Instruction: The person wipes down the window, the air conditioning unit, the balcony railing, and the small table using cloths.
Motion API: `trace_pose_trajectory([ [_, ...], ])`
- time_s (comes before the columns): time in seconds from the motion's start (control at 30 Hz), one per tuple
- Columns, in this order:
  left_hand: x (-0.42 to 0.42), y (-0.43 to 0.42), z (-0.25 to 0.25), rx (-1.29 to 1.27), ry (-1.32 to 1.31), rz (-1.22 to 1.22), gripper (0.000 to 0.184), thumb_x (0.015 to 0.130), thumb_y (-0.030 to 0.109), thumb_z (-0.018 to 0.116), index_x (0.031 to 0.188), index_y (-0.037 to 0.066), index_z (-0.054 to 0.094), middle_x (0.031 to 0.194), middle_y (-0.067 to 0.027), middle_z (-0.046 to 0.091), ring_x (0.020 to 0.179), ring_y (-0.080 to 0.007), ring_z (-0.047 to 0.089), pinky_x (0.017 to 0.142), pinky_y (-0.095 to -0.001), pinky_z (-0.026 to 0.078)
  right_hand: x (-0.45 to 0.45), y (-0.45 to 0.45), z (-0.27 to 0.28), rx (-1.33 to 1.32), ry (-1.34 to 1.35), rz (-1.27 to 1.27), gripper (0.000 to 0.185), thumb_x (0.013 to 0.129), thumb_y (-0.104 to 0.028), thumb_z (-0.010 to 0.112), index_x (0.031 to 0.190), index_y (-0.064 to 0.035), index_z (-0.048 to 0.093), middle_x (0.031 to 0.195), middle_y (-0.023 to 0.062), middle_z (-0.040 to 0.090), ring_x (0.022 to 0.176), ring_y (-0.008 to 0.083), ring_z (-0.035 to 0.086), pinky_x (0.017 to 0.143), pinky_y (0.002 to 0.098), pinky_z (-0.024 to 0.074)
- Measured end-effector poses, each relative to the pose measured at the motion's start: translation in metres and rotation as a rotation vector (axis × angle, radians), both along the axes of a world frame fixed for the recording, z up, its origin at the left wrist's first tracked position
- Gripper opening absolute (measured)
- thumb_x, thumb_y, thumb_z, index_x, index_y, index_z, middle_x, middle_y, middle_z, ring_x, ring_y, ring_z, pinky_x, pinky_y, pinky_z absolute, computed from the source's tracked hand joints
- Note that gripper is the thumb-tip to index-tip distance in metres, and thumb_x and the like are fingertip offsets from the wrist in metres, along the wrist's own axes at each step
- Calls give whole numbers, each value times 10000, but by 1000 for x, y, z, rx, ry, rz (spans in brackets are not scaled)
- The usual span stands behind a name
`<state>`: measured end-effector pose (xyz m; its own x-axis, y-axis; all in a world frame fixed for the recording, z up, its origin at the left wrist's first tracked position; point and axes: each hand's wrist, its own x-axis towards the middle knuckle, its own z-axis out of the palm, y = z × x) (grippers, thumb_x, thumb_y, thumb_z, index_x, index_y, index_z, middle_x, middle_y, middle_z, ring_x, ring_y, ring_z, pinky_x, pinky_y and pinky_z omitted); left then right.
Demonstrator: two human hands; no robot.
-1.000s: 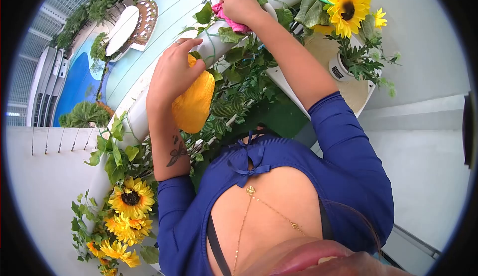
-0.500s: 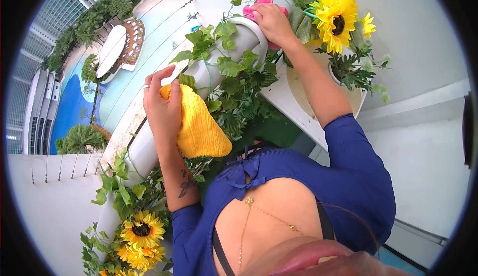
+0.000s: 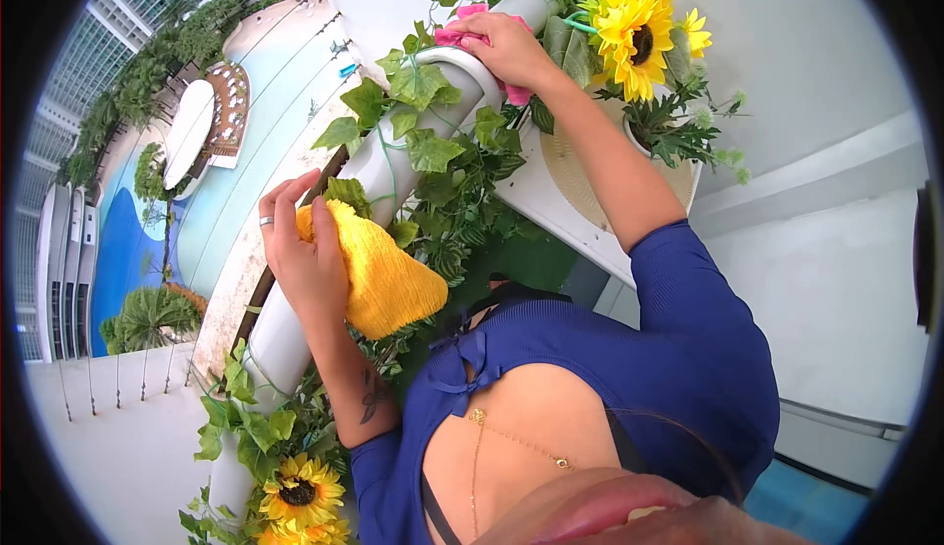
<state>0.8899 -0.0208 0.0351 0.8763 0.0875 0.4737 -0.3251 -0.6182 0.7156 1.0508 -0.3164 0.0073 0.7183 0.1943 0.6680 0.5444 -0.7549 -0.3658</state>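
My left hand (image 3: 307,265), with a ring on one finger, grips a bunched yellow cloth (image 3: 391,281) against the thick pale rail (image 3: 280,343). The cloth hangs down on the inner side of the rail. Farther up, my right hand (image 3: 513,51) presses a pink cloth (image 3: 460,33) onto the same rail. Part of the pink cloth is covered by my palm. Between my hands, green ivy leaves (image 3: 433,150) wind around the rail, fastened with thin green ties.
Right of my right hand, a large artificial sunflower (image 3: 639,45) and a potted plant (image 3: 678,137) stand by a white table (image 3: 565,222). More sunflowers (image 3: 298,491) hang at the lower left. Beyond the ledge (image 3: 234,324), a pool area lies far below.
The view has tilted, moving the upper part leftward and the lower-left flowers downward. My hands keep their cloths at nearly the same places on the rail.
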Motion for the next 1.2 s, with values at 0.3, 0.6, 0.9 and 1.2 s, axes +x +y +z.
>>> trace_pose_trajectory([
  [0.3,1,2,-4,5,-46,-24,217,854,21,543,1052,44,628,1051,-139,570,1001,-295,555,870,-377,431,97,-77,103,616,1,-329,183,833,-6,505,840,1,688,804,169,697,679,202,685,604,328,547],
  [0.6,0,4,-2,4,4,-18,217,852,-7,538,1046,35,626,1079,-124,571,1015,-252,550,892,-330,413,181,-207,81,818,-393,-574,38,771,-17,644,775,9,671,752,116,678,710,175,656,638,293,549],
  [0.9,2,2,-2,-18,44,-43,222,853,-35,524,1048,13,618,1077,-135,563,1023,-251,542,908,-342,414,204,-217,41,-266,431,-679,373,740,-112,623,1108,-125,683,923,126,700,770,197,656,736,312,510],
  [1.2,2,1,0,-17,58,-55,219,861,-32,517,1055,1,615,1093,-133,560,1049,-251,540,918,-337,412,178,-237,35,-361,512,-597,412,617,-132,775,1023,-184,728,913,103,708,825,254,664,792,343,520],
])
